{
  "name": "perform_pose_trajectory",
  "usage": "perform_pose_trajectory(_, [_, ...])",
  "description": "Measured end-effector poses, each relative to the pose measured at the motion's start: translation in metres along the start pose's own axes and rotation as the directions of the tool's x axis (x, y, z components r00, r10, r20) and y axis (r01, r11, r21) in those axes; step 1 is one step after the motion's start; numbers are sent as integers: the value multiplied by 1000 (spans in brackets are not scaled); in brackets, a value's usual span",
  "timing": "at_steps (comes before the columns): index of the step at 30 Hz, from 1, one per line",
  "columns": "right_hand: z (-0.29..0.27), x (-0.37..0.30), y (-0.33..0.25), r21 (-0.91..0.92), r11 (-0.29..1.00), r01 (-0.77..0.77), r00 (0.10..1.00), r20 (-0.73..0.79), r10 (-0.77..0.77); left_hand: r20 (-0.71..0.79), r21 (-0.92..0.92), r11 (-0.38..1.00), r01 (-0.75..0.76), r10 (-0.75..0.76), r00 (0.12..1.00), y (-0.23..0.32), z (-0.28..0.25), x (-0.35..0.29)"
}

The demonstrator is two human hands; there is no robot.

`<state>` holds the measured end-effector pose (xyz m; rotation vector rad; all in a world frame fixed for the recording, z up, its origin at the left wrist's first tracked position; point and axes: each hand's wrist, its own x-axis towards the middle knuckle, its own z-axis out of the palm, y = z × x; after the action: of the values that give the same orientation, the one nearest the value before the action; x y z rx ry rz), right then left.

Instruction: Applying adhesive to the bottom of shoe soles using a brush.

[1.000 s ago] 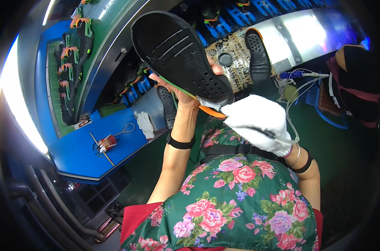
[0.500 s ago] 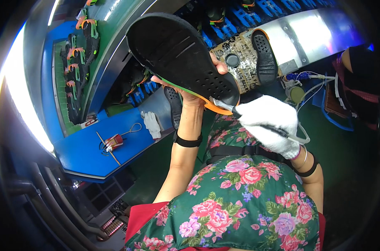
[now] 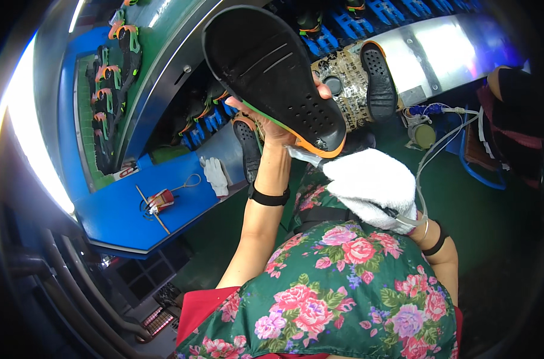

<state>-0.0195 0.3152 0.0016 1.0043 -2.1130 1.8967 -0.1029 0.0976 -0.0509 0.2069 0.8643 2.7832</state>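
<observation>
My bare left hand (image 3: 275, 130) holds up a large black shoe sole (image 3: 266, 66), its inner face with slots and small holes turned toward me. The sole's rim is edged green and orange. In a white glove, my right hand (image 3: 374, 182) grips a brush (image 3: 305, 157) by its dark handle, from which a clear tube runs back past the wrist. The pale bristles sit beside the orange heel rim; whether they touch it I cannot tell. Wet-looking streaks show inside the heel end.
A second black sole (image 3: 378, 81) lies on the taped brown cover (image 3: 347, 66) ahead; another sole (image 3: 247, 149) is left of my forearm. The blue table (image 3: 113, 221) bears a white glove (image 3: 215, 176) and a red bundle with a stick (image 3: 161, 202). Tubes hang near a round can (image 3: 424, 135).
The sole has shifted up and right, its heel slightly lower. My right hand has moved down and left, taking the brush from inside the heel to the outer side of its rim.
</observation>
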Motion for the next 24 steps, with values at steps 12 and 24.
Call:
perform_pose_trajectory(12, [-5,-4,12,-10,994,-111,975,-194,107,-20,89,996,-15,17,1000,4,10,-2])
perform_pose_trajectory(24, [-19,-14,17,-35,999,13,999,-30,-14,134,160,964,212,-234,963,1,8,6])
